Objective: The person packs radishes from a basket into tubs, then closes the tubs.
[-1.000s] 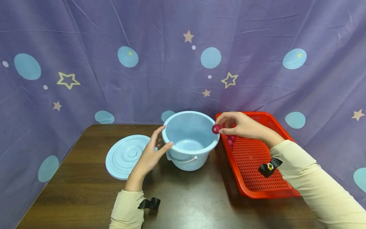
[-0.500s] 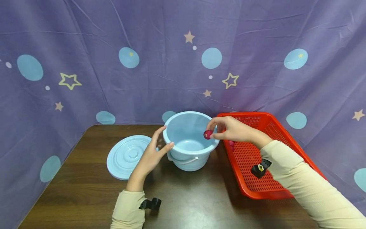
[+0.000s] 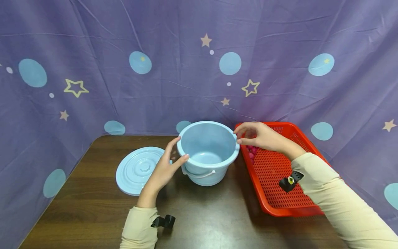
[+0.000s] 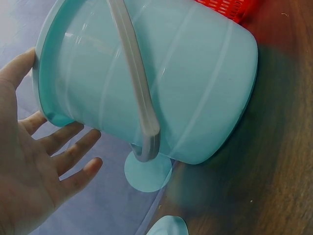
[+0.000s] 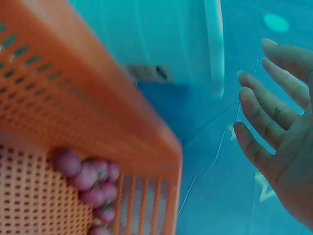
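A light blue bucket [image 3: 199, 178] stands upright on the table, its white handle [image 3: 203, 175] hanging down in front. My left hand [image 3: 161, 171] rests against the left of its rim, thumb and fingers spread; in the left wrist view, the thumb touches the rim and the other fingers reach along the outside. At the rim's right side is my right hand [image 3: 264, 136], fingers apart with nothing between them, as the right wrist view shows. Small round magenta fruits or vegetables, like radishes [image 5: 83, 176], lie in a corner of the red basket [image 3: 264, 204]. The near wall hides part of the bucket's floor.
A round light blue lid [image 3: 136, 173] lies flat on the brown wooden table [image 3: 84, 204], left of the bucket. Behind the table hangs a purple curtain [image 3: 174, 41] with stars and dots. My right forearm crosses over the basket.
My right hand brought one magenta ball over the bucket, let it go, and moved back right to the rim. The left hand stayed at the rim.
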Demonstrator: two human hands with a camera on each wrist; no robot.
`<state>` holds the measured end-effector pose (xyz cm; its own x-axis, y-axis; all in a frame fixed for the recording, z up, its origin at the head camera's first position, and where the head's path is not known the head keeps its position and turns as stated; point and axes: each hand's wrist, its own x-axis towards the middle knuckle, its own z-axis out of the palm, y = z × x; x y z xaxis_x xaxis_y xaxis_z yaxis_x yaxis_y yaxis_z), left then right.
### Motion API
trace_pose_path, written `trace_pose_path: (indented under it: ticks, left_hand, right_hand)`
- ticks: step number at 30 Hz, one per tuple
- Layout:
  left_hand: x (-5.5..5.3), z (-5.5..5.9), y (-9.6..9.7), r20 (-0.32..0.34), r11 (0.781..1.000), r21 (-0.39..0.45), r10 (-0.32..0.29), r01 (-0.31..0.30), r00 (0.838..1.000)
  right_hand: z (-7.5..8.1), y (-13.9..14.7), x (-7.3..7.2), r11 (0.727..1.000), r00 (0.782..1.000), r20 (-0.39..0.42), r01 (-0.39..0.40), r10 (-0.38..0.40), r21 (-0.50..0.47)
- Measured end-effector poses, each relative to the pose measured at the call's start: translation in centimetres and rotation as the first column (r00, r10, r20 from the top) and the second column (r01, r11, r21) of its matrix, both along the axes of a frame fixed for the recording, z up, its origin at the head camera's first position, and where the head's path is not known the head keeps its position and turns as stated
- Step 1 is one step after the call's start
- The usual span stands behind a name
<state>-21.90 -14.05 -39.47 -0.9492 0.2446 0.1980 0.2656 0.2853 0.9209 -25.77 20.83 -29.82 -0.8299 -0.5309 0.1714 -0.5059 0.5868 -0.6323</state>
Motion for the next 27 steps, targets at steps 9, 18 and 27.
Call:
trace_pose_path:
  ticks: [9, 18, 27]
  left_hand:
    - [0.1, 0.0, -0.2, -0.010, 1.000, -0.004, 0.006, -0.006, 1.000]
    - [0.2, 0.0, -0.2, -0.004, 1.000, 0.008, -0.004, 0.004, 1.000]
    - [0.3, -0.1, -0.2, 0.001, 0.999, 0.028, -0.022, 0.022, 1.000]
  right_hand:
    - [-2.8, 3.9, -1.0, 0.992, 0.992, 0.009, 0.122, -0.122, -0.037]
    - [-7.1, 7.0, -1.8, 0.992, 0.990, 0.066, 0.125, -0.127, 0.022]
    - [-10.0, 7.4, -1.8, 0.995, 0.977, 0.198, 0.067, -0.082, 0.079]
